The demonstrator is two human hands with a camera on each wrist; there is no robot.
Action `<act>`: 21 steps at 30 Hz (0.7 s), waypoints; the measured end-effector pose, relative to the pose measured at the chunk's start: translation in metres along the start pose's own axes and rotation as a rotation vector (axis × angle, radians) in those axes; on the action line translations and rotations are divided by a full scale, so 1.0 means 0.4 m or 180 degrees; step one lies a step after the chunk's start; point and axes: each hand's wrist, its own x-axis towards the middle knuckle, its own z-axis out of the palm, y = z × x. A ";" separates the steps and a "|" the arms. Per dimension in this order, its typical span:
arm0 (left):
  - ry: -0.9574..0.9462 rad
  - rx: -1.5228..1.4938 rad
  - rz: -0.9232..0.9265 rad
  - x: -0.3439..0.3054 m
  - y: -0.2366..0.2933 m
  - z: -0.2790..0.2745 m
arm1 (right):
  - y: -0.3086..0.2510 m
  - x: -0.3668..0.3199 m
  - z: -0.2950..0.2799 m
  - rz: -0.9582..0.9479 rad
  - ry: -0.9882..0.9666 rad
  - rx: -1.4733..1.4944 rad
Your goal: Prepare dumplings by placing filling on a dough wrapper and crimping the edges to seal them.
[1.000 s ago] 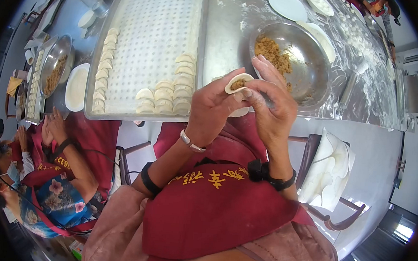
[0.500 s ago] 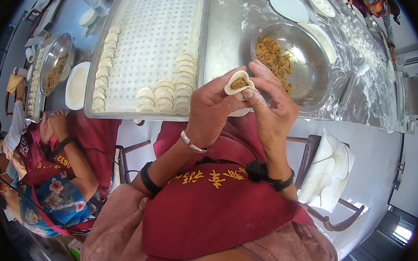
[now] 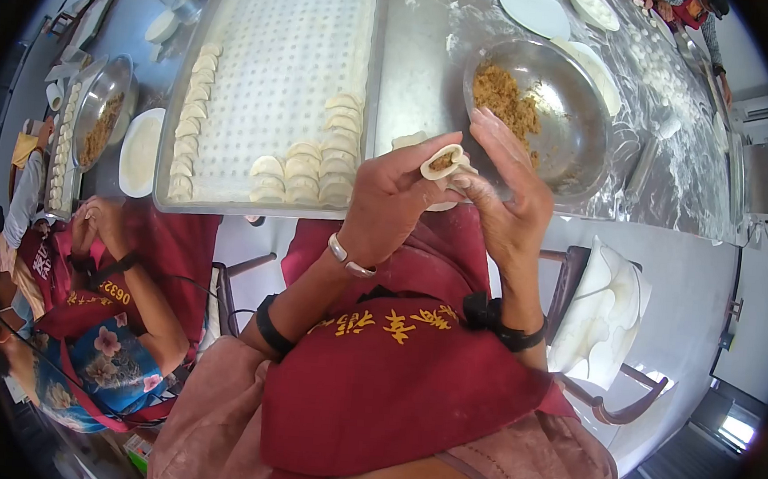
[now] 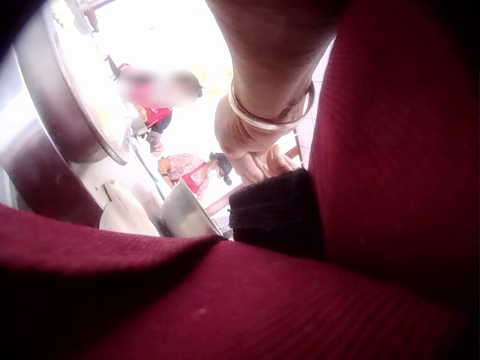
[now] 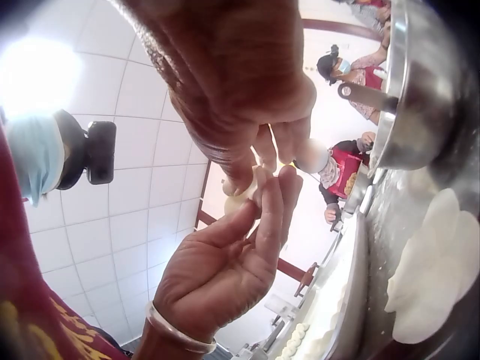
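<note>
A half-closed dumpling (image 3: 442, 163) with brown filling showing at its open end is held between both hands, in front of the table edge. My left hand (image 3: 390, 195), a bracelet at its wrist, supports it from the left between thumb and fingers. From the other side my right hand (image 3: 513, 200) pinches the wrapper's edge, thumb low and forefinger stretched upward. The right wrist view shows the pale dough (image 5: 241, 201) between the fingertips of both hands. In the left wrist view the left hand (image 4: 255, 146) appears from behind, and the dumpling is hidden.
A perforated tray (image 3: 271, 71) bears rows of finished dumplings (image 3: 303, 172). Right of it stands a steel bowl (image 3: 577, 146) of filling (image 3: 506, 98). Dough wrappers (image 5: 435, 270) lie near the table edge. A rolling pin (image 3: 643, 164) rests on the floury right side. Another person (image 3: 119, 337) sits at left.
The dumpling's opening has narrowed as the wrapper's right edge was pinched together. My right hand has shifted slightly to the right, its fingers straighter. The neighbour's hands have moved a little.
</note>
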 end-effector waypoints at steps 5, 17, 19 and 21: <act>0.0093 0.0032 -0.0018 -0.006 0.005 0.015 | 0.025 -0.006 0.004 -0.0278 -0.0118 0.0131; 0.0191 0.0198 -0.0053 -0.008 -0.008 0.013 | 0.003 0.000 0.014 -0.0887 0.0231 -0.0987; 0.0167 0.0219 -0.0003 -0.010 -0.009 0.017 | 0.004 -0.001 0.013 -0.0850 0.0226 -0.0818; 0.0155 0.0339 0.0077 -0.010 -0.009 0.021 | 0.005 -0.003 0.013 -0.0797 0.0233 -0.0618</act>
